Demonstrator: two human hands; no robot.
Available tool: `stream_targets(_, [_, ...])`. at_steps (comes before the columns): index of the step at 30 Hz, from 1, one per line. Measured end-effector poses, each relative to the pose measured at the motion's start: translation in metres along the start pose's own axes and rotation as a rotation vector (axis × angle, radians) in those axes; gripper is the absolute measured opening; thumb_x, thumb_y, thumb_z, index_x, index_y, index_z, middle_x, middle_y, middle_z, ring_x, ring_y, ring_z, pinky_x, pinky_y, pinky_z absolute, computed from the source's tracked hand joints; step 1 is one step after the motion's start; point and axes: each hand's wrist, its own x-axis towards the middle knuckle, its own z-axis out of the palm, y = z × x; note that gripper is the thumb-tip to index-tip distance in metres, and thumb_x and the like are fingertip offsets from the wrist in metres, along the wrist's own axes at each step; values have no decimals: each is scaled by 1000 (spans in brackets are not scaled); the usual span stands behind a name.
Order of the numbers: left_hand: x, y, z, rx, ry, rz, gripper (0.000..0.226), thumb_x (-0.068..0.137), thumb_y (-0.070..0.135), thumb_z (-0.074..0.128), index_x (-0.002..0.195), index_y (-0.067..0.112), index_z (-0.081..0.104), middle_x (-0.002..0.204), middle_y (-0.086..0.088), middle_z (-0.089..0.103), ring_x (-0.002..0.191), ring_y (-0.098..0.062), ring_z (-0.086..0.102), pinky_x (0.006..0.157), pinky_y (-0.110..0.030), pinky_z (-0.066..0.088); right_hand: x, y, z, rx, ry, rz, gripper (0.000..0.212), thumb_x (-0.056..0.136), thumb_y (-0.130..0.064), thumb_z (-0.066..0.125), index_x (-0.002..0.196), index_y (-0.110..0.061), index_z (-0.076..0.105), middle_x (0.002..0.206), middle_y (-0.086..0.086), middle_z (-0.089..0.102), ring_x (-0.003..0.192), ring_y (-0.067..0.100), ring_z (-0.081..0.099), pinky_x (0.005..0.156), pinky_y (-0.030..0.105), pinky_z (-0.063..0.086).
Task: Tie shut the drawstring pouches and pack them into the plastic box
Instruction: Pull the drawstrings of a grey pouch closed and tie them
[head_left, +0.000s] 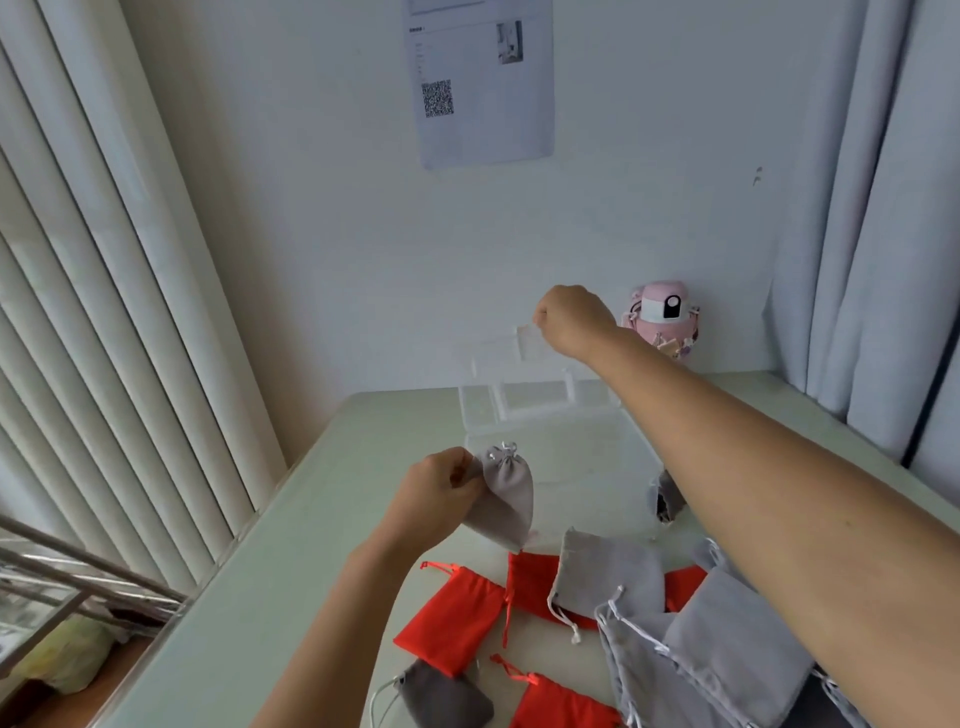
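Observation:
My left hand (436, 501) grips a light grey drawstring pouch (506, 496) by its side, above the table; the pouch's neck is gathered and its white cord is knotted at the top. Farther back, my right hand (571, 319) is raised and pinches the front edge of the clear lid (501, 351) of the clear plastic box (550, 415). The lid stands tilted up. The box sits at the back of the pale table (291, 571), and its compartments look bare. Loose red pouches (452, 618) and grey pouches (608, 574) lie flat near the front.
A dark grey pouch (447, 699) lies at the front edge, and another dark one (665, 496) shows beside my right forearm. A pink toy-like bottle (665, 317) stands in the back right corner. Blinds (104, 312) hang on the left, a curtain (883, 208) on the right.

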Motion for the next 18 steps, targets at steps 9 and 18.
stream_targets(9, [4,11,-1,-111,-2,-136,30,87,16,59,60,13,46,54,2,38,50,-12,31,39,-14,22,-51,39,15,162,-400,-116,40,92,-45,56,97,-6,68,96,5,69,81,21,65,75,29,45])
stream_targets(18, [27,34,9,-433,217,-313,22,78,12,68,58,13,59,103,-18,65,93,-28,62,71,-33,42,-122,83,8,113,-544,-137,33,75,-32,79,107,-28,70,108,-15,66,99,-1,56,87,19,40])
